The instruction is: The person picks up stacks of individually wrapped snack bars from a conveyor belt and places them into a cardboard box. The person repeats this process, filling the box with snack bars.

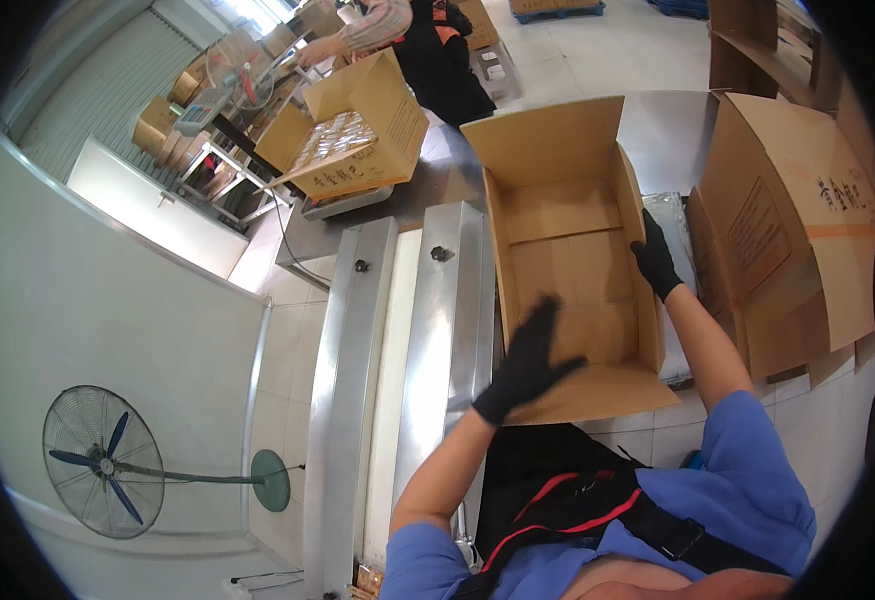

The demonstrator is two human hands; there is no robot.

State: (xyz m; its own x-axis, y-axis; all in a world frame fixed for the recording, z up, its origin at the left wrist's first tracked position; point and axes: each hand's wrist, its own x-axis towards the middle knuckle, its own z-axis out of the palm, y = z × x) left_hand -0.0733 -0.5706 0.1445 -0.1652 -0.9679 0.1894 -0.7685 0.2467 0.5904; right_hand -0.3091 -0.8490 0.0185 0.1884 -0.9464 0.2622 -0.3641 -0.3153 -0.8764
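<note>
Before me stands an open cardboard box (574,262), its flaps spread and its inside bare down to the bottom flaps. My right hand (655,255), in a black glove, grips the upper edge of the box's right wall. My left hand (527,356), gloved in black too and blurred, is over the near left corner with its fingers spread and nothing in them. Whether it touches the cardboard I cannot tell. Clear plastic bags (674,225) lie in a stack just right of the box, partly hidden by my right arm.
Left of the box runs a conveyor with steel side rails (441,315). Beyond it, a filled carton (355,161) sits on a weighing scale (347,202), near a person in dark clothing (437,64). More cartons (790,202) stand at right. A pedestal fan (104,465) is far left.
</note>
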